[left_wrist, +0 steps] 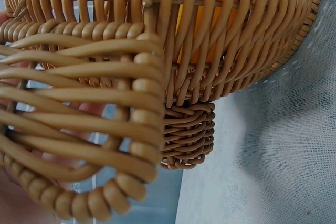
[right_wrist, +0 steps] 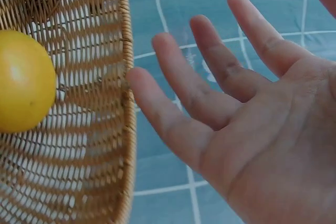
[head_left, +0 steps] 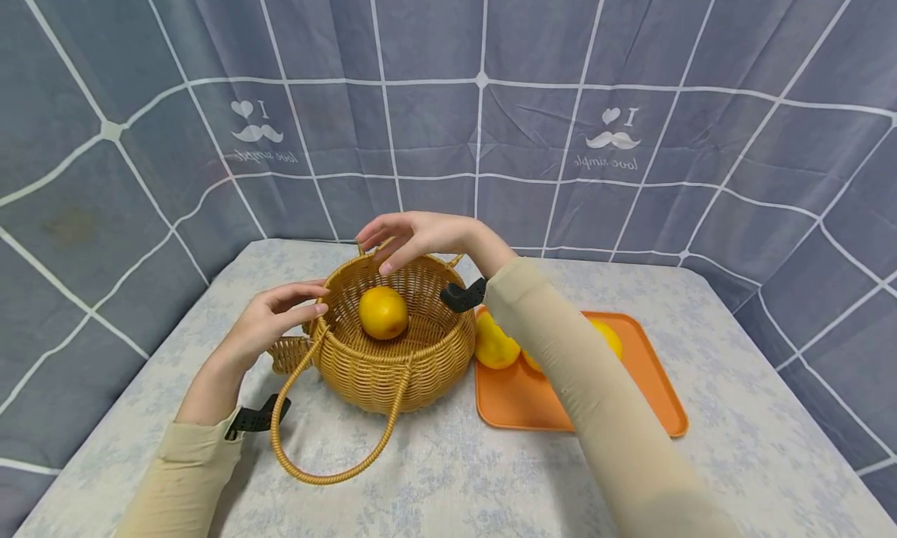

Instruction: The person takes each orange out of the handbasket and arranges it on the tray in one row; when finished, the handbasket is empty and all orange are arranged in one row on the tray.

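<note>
A round-bellied wicker basket (head_left: 392,378) stands on the table, its long handle folded down toward the front. Inside it lies a smooth yellow fruit (head_left: 383,313), which also shows at the left of the right wrist view. My left hand (head_left: 269,324) touches the basket's left rim with thumb and fingertips, its fingers fairly straight. In the left wrist view, wicker hides most of that hand. Above the basket's back rim hovers my right hand (head_left: 420,238), fingers spread and relaxed. The right wrist view shows its bare palm (right_wrist: 273,124) beside the rim, holding nothing.
An orange tray (head_left: 522,413) lies right of the basket, holding several yellow fruits (head_left: 496,343), partly covered by my right forearm. Wicker lugs stick out from the basket's left side. A grey-blue grid curtain (head_left: 434,133) hangs behind the pale patterned tablecloth (head_left: 476,483).
</note>
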Demonstrator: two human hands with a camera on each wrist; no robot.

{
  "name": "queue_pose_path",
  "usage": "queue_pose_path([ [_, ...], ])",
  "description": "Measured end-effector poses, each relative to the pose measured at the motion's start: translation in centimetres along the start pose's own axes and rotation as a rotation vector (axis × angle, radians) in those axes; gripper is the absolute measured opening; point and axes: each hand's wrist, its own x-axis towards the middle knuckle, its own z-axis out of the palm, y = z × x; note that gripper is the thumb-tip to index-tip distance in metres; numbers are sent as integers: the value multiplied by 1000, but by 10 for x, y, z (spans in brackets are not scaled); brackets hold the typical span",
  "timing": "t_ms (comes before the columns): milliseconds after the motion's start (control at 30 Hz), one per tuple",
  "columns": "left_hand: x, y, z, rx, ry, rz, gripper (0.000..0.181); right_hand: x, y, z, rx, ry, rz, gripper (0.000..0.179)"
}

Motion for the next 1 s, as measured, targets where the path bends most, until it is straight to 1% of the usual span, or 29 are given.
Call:
queue_pose_path([
  [167, 0, 0, 0, -5, -1, -3, 43, 18, 9, 7, 9, -60, 56, 56],
  [300, 0, 0, 0, -5, 1, -3, 41, 29, 20, 12, -2, -79, 83, 55],
  [467, 0, 1, 1, 1, 0, -5, 41, 35, 31, 15, -51, -65, 106, 54],
  [600, -1, 1, 1, 1, 0, -6, 41, 39, 39, 18, -86, -71, 108, 55],
  [700, -1, 0, 0, -6, 0, 4, 41, 43, 45, 20, -83, -72, 114, 54],
  [833, 0, 1, 0, -6, 1, 13, 40, 45, 51, 22, -70, -53, 115, 54],
  [933, 0, 1, 0, -3, 0, 13, 40, 45, 53, 22, -121, -32, 117, 54],
  [1000, 0, 1, 0, -1, -1, 13, 40, 45, 54, 22, -181, -21, 121, 53],
])
